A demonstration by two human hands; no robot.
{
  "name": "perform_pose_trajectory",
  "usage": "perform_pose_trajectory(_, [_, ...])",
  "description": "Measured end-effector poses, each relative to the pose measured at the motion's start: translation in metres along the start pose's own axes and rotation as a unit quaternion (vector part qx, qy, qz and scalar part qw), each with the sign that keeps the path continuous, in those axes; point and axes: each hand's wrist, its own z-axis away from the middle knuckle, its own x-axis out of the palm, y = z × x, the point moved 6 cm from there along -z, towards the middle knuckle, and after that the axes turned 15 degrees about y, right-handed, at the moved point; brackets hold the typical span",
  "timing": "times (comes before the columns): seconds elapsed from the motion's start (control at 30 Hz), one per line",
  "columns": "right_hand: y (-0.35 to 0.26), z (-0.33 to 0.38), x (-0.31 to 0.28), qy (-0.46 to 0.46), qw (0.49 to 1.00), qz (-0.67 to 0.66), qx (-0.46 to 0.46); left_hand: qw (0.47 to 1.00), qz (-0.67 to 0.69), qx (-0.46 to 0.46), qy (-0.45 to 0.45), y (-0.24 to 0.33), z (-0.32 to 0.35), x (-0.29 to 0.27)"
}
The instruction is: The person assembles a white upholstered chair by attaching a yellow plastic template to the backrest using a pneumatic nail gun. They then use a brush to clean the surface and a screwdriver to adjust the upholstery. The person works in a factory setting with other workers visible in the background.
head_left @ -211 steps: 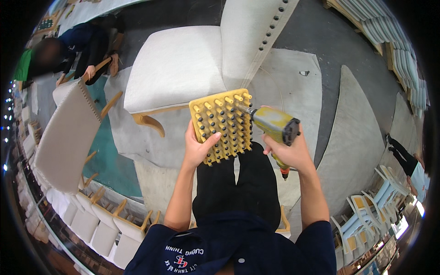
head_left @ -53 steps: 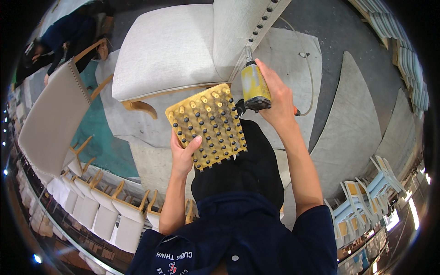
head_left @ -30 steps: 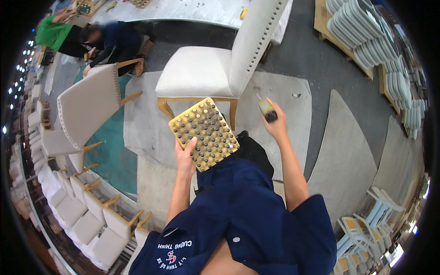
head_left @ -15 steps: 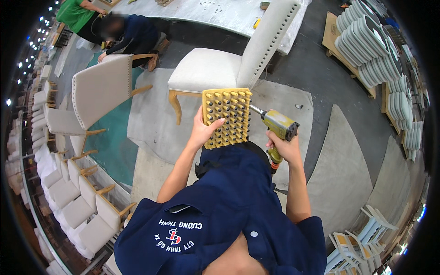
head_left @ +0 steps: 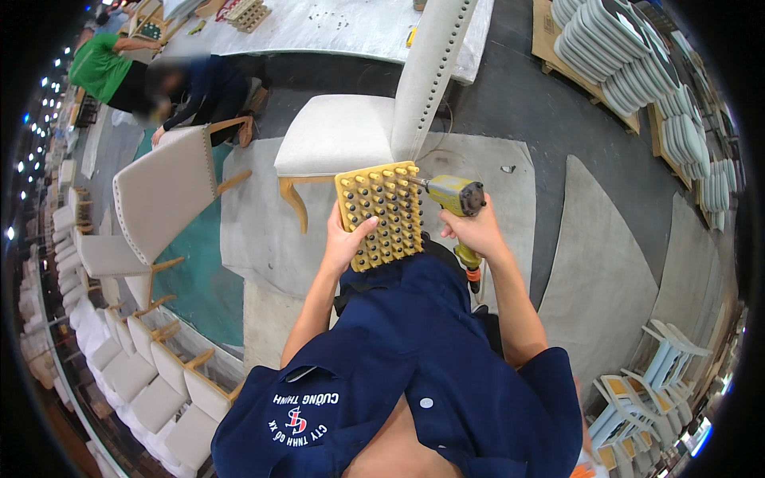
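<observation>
Pinching a yellow peg board point(head_left: 381, 217) by its left edge with the left hand point(head_left: 347, 242), above the grey floor sheet point(head_left: 510, 207). Clasping a yellow pistol-grip air tool point(head_left: 456, 193) with the right hand point(head_left: 476, 231), nose near the board's upper right corner. Past the sheet's right edge, a strip of dark floor point(head_left: 554, 131). In the way ahead, a studded cream chair point(head_left: 339, 131); leftward, another chair point(head_left: 165, 191) beside a crouching person point(head_left: 209, 92).

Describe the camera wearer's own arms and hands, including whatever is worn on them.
Both arms have short navy-blue sleeves, leaving the forearms bare. The left hand and right hand are ungloved; no watch or wristband shows. The sleeves belong to a navy shirt with a pale round button and, on the left chest, white lettering around a red-and-white emblem.
</observation>
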Motion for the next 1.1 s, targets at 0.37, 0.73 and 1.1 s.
perform_pose_trajectory(0.37, [0.035, 0.000, -0.027, 0.094, 0.988, -0.073, -0.101, 0.991, 0.037, -0.058, 0.111, -0.001, -0.011, -0.039])
perform_pose_trajectory(0.73, [0.067, -0.022, -0.021, 0.133, 0.977, -0.084, -0.145, 0.983, 0.078, -0.089, 0.141, 0.006, 0.005, -0.053])
perform_pose_trajectory(1.1, [0.070, -0.004, -0.003, 0.223, 0.954, -0.098, -0.174, 0.992, 0.074, -0.081, 0.063, 0.010, -0.045, -0.078])
